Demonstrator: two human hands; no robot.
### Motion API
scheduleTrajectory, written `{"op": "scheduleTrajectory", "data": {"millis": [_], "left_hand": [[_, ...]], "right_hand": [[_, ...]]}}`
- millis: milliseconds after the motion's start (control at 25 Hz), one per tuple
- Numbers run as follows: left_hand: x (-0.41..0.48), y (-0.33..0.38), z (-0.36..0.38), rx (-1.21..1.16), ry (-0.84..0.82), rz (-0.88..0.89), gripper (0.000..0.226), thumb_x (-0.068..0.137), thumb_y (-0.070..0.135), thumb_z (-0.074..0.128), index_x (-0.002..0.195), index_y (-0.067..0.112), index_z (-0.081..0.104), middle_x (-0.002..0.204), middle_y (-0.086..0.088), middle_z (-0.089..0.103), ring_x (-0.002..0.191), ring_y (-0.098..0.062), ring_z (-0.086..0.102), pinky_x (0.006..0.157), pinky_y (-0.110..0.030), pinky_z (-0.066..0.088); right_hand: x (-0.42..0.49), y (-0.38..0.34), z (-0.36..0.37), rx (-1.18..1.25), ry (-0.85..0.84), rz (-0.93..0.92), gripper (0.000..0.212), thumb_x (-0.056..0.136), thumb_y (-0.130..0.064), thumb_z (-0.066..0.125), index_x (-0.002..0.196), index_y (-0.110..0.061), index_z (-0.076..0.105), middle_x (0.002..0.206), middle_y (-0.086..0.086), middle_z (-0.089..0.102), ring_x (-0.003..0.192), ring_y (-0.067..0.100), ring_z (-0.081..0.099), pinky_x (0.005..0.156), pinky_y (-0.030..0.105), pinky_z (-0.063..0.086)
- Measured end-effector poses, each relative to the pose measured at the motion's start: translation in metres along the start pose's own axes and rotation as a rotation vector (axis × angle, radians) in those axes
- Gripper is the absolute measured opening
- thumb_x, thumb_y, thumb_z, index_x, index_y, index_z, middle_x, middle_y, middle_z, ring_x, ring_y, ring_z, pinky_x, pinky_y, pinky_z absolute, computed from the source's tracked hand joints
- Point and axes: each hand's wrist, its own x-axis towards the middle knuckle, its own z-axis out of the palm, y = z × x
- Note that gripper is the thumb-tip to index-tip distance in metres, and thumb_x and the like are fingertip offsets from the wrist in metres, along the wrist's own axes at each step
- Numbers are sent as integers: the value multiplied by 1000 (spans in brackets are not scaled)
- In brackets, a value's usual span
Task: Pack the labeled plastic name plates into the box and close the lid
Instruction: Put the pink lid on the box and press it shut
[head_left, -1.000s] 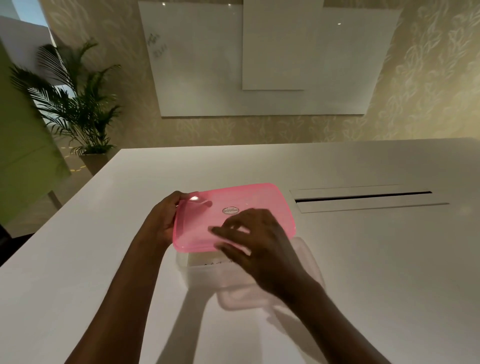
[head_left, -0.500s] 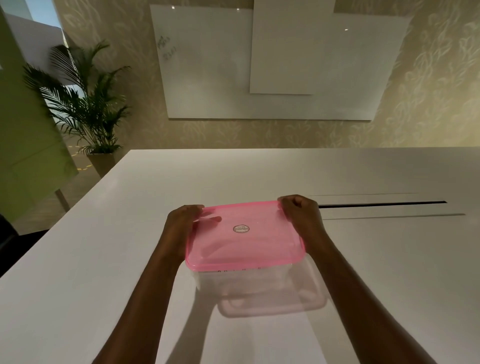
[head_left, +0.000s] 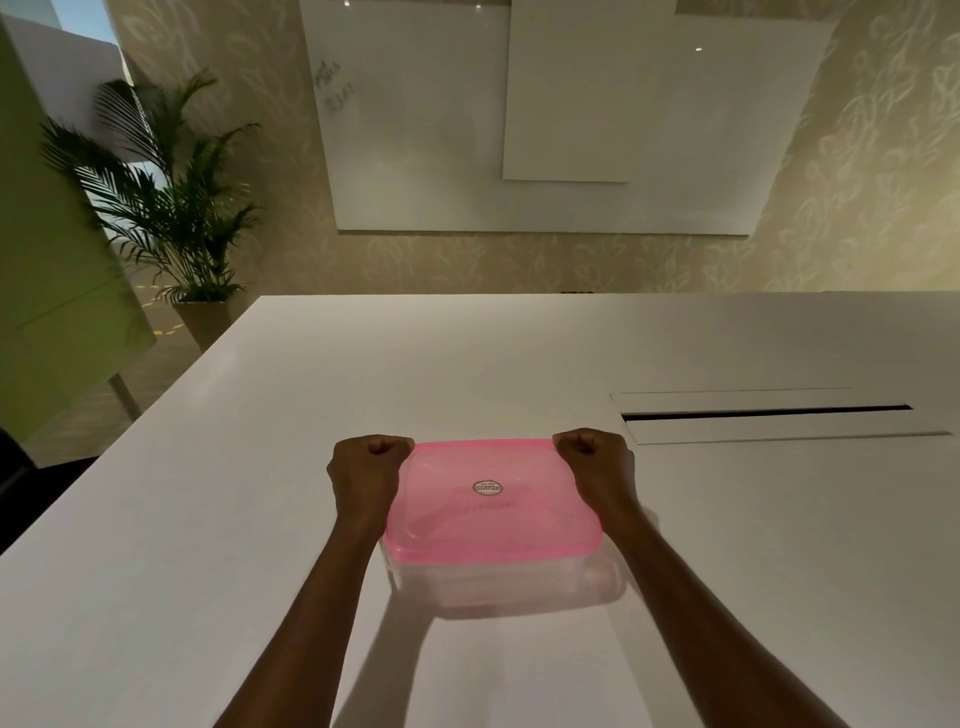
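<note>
The box (head_left: 506, 584), a clear plastic container, is set on the white bench (head_left: 208, 519) directly in front of the person, near the bench's front-centre area. It is covered by the pink lid (head_left: 493, 506), which lies flat across the full top opening; the lid's near edge is seen lapping over the box rim. A small oval label (head_left: 487, 487) is fixed near the middle of the lid. The contents of the box cannot be made out through the translucent wall, so the name plates cannot be confirmed from this view.

The left hand (head_left: 366, 475) is placed at the far left corner of the lid, and the right hand (head_left: 597, 467) at the far right corner. Both hands are curled into closed fists, with the fingers folded inward and the knuckles uppermost. Each fist is in contact with the lid's edge at its corner; whether the fingers are hooked under the rim cannot be told. The box is thus located between the two hands, with both forearms running alongside its short sides.

A recessed slot (head_left: 763, 413) is seen in the bench surface to the right of the box, well apart from it. A potted palm (head_left: 171, 208) stands on the floor beyond the bench's left corner, and a whiteboard (head_left: 545, 130) is mounted on the far wall.
</note>
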Motion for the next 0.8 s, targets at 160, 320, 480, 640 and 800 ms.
{"op": "scheduleTrajectory", "data": {"millis": [160,320,480,640,800], "left_hand": [[3,-3,0,29,12,12,6,81,12,78,84,14,84,81,4,79,83,-10,72,82,-29,56],[5,-10,0,36,-3,-5,6,81,14,78,83,15,84,81,4,79,80,-9,71,82,-30,57],[5,-11,-1,68,-4,16,7,83,17,78,85,16,84,85,4,80,83,-9,72,82,-29,56],[15,-3,7,498,-69,202,17,88,7,65,87,14,80,96,-2,78,93,-24,72,77,-29,52],[10,12,47,655,-330,440,23,96,11,58,108,16,77,120,-4,71,114,-24,65,97,-37,51]], "right_hand": [[2,0,5,8,1,-11,10,89,-21,73,88,-18,83,83,-5,79,89,18,74,81,32,56],[3,2,7,6,-5,6,11,89,-20,72,88,-17,83,84,-4,79,91,19,74,81,30,55],[6,3,7,12,-14,29,11,89,-21,74,90,-16,83,86,-3,80,92,19,74,80,31,56],[6,4,8,6,-16,33,12,90,-22,73,91,-15,82,88,0,79,91,23,73,72,27,54],[8,5,8,-39,-22,4,14,89,-21,71,87,-11,80,85,5,78,90,29,71,78,35,57]]}}
